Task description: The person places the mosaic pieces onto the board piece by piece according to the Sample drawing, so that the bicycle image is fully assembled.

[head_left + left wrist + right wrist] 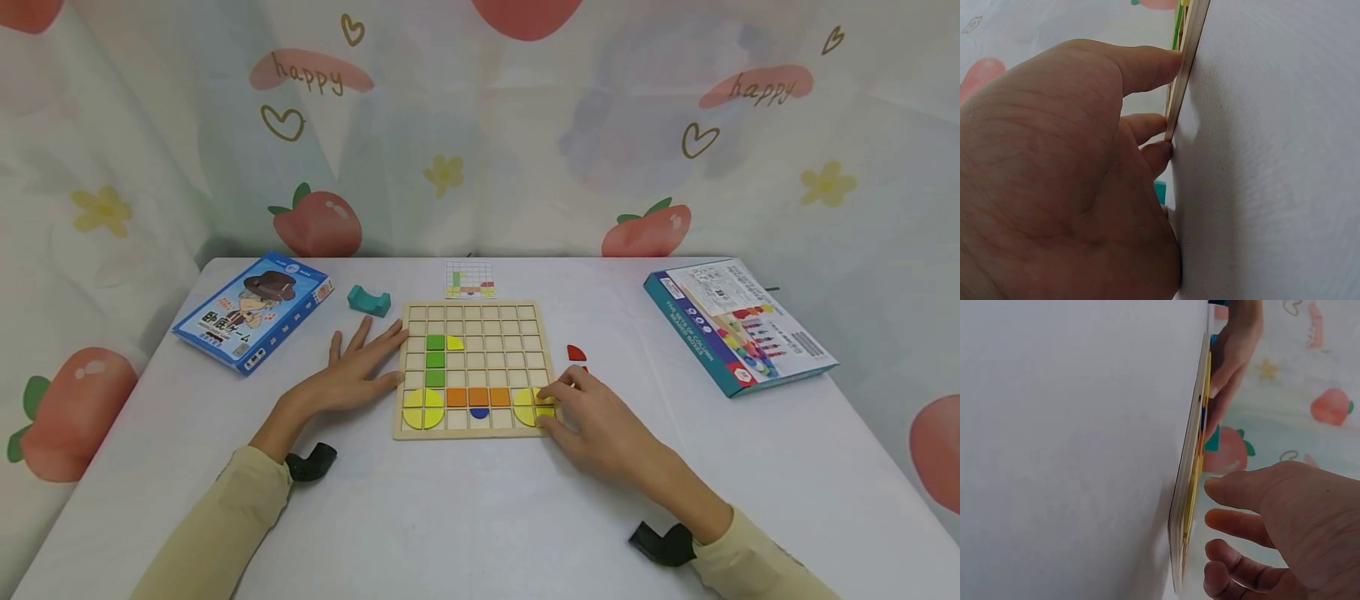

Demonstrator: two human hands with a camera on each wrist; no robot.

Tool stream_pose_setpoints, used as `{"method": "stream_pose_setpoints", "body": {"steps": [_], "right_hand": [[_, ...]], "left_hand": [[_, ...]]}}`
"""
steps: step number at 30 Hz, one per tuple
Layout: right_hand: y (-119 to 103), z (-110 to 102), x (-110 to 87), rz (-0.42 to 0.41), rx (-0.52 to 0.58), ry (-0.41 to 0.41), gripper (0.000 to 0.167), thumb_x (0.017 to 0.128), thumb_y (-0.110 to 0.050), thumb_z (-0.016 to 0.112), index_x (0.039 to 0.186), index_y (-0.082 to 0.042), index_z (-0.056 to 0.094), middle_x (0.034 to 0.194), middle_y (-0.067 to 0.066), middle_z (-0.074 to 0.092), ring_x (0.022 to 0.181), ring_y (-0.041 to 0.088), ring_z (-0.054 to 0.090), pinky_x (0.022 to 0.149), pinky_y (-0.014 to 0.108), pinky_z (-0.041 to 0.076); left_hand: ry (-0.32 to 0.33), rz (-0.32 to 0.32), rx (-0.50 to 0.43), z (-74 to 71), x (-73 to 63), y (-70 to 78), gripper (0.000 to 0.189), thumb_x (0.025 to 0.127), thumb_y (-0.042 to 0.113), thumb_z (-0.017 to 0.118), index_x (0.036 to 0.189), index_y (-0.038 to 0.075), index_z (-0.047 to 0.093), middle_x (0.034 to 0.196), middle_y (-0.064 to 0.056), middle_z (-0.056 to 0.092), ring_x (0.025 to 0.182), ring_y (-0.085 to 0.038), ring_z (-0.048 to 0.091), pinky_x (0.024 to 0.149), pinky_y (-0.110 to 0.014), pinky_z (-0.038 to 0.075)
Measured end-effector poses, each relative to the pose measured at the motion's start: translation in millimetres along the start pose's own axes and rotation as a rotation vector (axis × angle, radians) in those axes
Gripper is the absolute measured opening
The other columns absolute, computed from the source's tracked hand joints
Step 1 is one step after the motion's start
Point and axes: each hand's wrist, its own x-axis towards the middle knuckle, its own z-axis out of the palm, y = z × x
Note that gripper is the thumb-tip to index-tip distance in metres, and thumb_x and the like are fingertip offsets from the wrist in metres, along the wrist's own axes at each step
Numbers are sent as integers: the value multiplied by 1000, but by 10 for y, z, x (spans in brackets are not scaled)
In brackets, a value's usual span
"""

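Note:
A wooden grid board (471,434) lies flat on the table. My left hand (341,375) rests at its left side, the fairly straight fingers touching the edge, as the left wrist view also shows. Over the board's lower right corner hovers my right hand (600,425); in the right wrist view its fingers are loosely bent, with nothing between them. Beneath those fingertips sits a yellow round of quarter pieces (525,407), partly covered. Another yellow round (423,408) fills the lower left. Between them run orange squares (477,397) above a blue half-round (479,412). Green squares (435,359) form a column beside a yellow quarter piece (454,342).
Red quarter pieces (576,353) lie right of the board, one partly hidden by my right hand. A pattern card (470,280) is behind the board. A teal block (369,301) and blue box (253,312) stand left, a white-and-teal box (738,325) right.

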Motion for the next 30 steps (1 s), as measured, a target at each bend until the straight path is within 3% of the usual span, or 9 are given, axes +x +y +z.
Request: {"method": "stream_pose_setpoints", "body": {"steps": [8,16,22,30], "right_hand": [[218,-120,70,37,60,5,31,96,-24,78,126,-16,74,114,5,64,101,21,63,90,41,64],[474,-206,184,93,74,-22,37,94,-24,81,128,-13,73,111,8,65,101,24,62,88,43,65],[595,-228,227,95,69,-48,38,94,-23,80,130,-12,72,110,10,65,98,23,59,83,37,60],[669,-225,246,86,62,-49,36,96,-22,79,130,-10,72,110,12,66,99,25,61,88,45,62]], "left_hand": [[-1,0,-3,4,2,-8,73,107,39,55,171,22,23,181,-6,11,166,-43,-18,123,-73,-25],[-1,5,-9,-1,-5,-9,74,107,40,55,171,21,23,181,-5,11,166,-43,-17,123,-73,-25],[0,0,-6,-5,-7,0,73,107,39,55,171,22,23,181,-5,10,166,-44,-17,123,-73,-25],[1,2,-2,-10,-8,0,73,107,39,55,171,22,23,181,-5,10,166,-43,-17,123,-73,-24]]}}
